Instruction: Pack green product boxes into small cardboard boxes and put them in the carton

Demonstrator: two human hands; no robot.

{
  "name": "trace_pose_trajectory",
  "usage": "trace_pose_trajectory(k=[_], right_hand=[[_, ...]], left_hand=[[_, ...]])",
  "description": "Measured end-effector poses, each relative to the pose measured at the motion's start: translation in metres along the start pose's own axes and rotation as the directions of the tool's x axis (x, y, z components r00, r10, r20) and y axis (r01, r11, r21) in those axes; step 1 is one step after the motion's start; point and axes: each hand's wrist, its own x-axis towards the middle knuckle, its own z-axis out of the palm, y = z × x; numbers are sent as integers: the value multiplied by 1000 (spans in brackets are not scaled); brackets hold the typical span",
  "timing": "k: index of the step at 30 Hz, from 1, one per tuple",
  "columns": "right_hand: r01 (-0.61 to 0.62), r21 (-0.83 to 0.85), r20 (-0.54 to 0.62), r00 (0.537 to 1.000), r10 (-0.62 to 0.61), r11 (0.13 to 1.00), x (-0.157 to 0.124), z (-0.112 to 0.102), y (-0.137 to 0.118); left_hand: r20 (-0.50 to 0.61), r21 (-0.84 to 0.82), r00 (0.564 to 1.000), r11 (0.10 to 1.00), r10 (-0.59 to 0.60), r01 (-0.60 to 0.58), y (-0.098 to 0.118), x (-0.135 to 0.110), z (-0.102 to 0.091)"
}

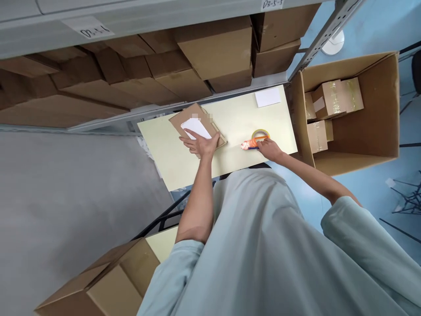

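Note:
A small cardboard box (179,117) with a white label (197,128) on top lies at an angle on the cream tabletop (237,112). Across the near part of the box and label rests my left hand (204,145), fingers spread and thumb toward the right edge. To the right, my right hand (269,149) is closed around the handle of an orange tape dispenser (251,143). A yellow tape roll (261,131) sits in the dispenser, just above the tabletop or touching it; I cannot tell which.
White paper sheets (268,97) lie at the table's back right. Behind stands a shelf (164,26) packed with cardboard boxes (217,48). A large open carton (365,136) at right holds several taped boxes (333,98). Another carton (115,285) stands at lower left.

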Motion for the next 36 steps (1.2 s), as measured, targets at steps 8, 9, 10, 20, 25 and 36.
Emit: trace_pose_trajectory(k=[8,9,10,20,25,36], right_hand=[[218,-141,78,975,-209,966,55,-14,-41],[268,-150,99,962,-255,952,53,-12,-51],[311,-156,117,948,-295,937,51,-9,-63],[372,-189,162,924,-345,909,41,19,-125],[331,-180,130,941,-311,926,35,27,-122],[258,-35,83,963,-254,966,5,36,-91]], left_hand=[[274,264,914,891,299,-370,-50,10,-31],[329,274,881,858,341,-434,-55,13,-39],[388,281,841,821,376,-497,-60,16,-46],[-4,74,879,876,478,-476,-18,-12,-4],[-164,-41,923,933,347,-358,13,-23,44],[-145,-19,896,904,421,-428,4,-25,43]])
